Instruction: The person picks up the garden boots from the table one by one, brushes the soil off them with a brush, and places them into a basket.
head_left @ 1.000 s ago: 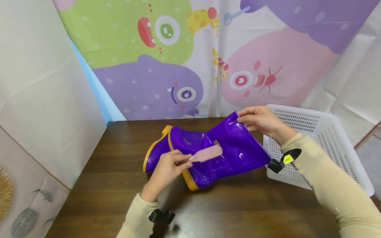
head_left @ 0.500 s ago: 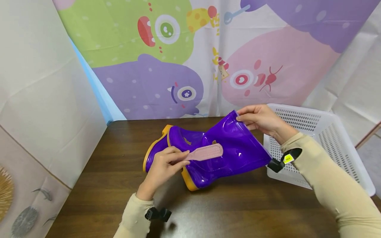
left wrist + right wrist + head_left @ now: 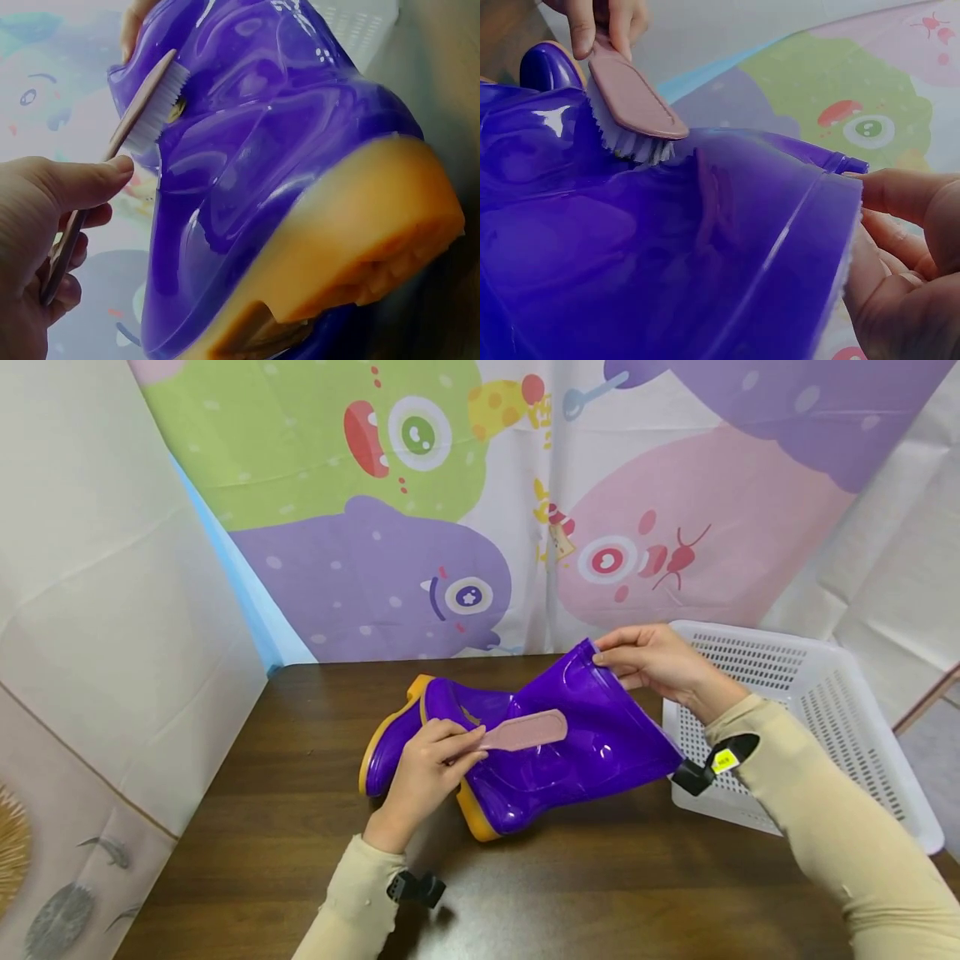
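My left hand grips a pink scrub brush by its handle. In the left wrist view its white bristles face the purple rain boot, right at the shaft near a small gold mark. The right wrist view shows the bristles down on the glossy boot surface. My right hand pinches the top rim of this boot, whose opening points right. Its yellow sole is turned toward the left wrist camera. A second purple boot lies behind it to the left, partly covered.
At the right stands a white perforated plastic basket, close beside my right forearm. Everything rests on a dark brown wooden table. A cartoon-printed curtain hangs along the back edge.
The brush has shifted back and forth over the boot's shaft, its flat back now tilted more toward the head camera and slightly higher. My right hand keeps its place at the rim.
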Motion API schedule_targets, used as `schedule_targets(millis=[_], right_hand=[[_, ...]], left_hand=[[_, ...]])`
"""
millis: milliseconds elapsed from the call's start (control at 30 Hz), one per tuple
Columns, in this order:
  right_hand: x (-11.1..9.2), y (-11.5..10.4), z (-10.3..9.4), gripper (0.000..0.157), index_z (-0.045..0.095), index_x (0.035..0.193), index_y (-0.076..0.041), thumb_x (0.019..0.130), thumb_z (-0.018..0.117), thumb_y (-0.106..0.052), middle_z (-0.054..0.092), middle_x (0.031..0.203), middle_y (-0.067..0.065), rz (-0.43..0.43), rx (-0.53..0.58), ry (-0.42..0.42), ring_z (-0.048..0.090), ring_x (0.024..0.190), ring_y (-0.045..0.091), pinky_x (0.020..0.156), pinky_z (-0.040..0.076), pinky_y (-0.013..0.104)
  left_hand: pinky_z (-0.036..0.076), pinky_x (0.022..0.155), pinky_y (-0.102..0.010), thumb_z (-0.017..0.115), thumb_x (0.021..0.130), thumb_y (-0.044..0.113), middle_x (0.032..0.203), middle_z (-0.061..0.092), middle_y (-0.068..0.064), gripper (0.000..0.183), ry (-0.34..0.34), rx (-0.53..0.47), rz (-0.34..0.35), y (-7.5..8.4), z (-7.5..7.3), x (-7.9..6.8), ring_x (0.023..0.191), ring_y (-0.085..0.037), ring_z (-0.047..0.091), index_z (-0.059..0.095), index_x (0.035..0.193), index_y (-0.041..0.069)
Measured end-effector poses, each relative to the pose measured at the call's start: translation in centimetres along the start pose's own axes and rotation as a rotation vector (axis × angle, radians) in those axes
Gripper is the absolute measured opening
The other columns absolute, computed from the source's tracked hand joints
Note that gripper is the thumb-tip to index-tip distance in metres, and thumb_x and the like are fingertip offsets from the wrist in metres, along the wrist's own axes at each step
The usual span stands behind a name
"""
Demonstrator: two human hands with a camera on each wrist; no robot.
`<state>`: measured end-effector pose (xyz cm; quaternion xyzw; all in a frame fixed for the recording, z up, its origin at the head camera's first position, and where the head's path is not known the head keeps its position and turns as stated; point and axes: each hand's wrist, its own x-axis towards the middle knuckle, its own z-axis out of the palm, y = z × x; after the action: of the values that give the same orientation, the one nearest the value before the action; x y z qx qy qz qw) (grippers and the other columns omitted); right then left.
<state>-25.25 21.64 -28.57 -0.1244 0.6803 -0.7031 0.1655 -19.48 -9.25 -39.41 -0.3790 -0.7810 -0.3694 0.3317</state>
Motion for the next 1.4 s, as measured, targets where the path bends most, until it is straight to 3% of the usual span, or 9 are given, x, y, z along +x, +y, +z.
schedule_targets(millis=[333,567,767,1267,1400], right_hand=[[-0.2,0.1,-0.2,0.014,0.07,0.088,-0.007,0.086,0.059,0.002,0.069,0.082,0.009,0.006,-0.005,-0.015,0.066,0.068,0.02,0.061,0.054,0.034],[-0.6,-0.3,-0.2,0.011,0.07,0.086,-0.01,0.086,0.062,-0.003,0.069,0.077,0.008,0.026,-0.118,0.021,0.066,0.064,0.02,0.057,0.053,0.035],[-0.7,-0.8,0.0,0.007,0.069,0.09,-0.007,0.084,0.066,-0.007,0.069,0.078,0.009,0.028,-0.19,0.02,0.067,0.064,0.024,0.055,0.053,0.036],[-0.5,-1.0,0.1,0.01,0.07,0.086,-0.01,0.085,0.063,-0.004,0.069,0.078,0.009,0.061,-0.102,-0.012,0.066,0.063,0.023,0.056,0.053,0.036],[-0.5,-1.0,0.1,0.01,0.07,0.087,-0.01,0.085,0.063,-0.003,0.069,0.079,0.01,0.055,-0.095,-0.015,0.067,0.064,0.023,0.056,0.053,0.036]], left_hand=[[0.039,0.059,-0.022,0.076,0.073,0.011,0.077,0.058,0.0,0.027,-0.043,0.093,-0.021,0.0,-0.3,0.0,0.069,-0.014,0.047,0.072,0.1,0.004],[0.04,0.058,-0.022,0.077,0.073,0.009,0.075,0.057,-0.001,0.027,-0.058,0.106,-0.03,0.1,-0.8,0.0,0.069,-0.014,0.047,0.072,0.099,0.003],[0.038,0.056,-0.02,0.077,0.072,0.006,0.074,0.057,-0.001,0.025,-0.062,0.099,-0.03,0.0,-1.4,-0.1,0.068,-0.013,0.046,0.072,0.096,0.002],[0.039,0.059,-0.023,0.078,0.069,0.005,0.076,0.061,-0.001,0.026,-0.073,0.093,-0.021,-0.3,-3.4,-0.4,0.068,-0.014,0.049,0.073,0.094,0.003],[0.037,0.06,-0.019,0.078,0.07,0.005,0.077,0.061,-0.001,0.025,-0.064,0.07,-0.033,-0.5,-3.9,-0.7,0.067,-0.014,0.048,0.073,0.094,0.002]])
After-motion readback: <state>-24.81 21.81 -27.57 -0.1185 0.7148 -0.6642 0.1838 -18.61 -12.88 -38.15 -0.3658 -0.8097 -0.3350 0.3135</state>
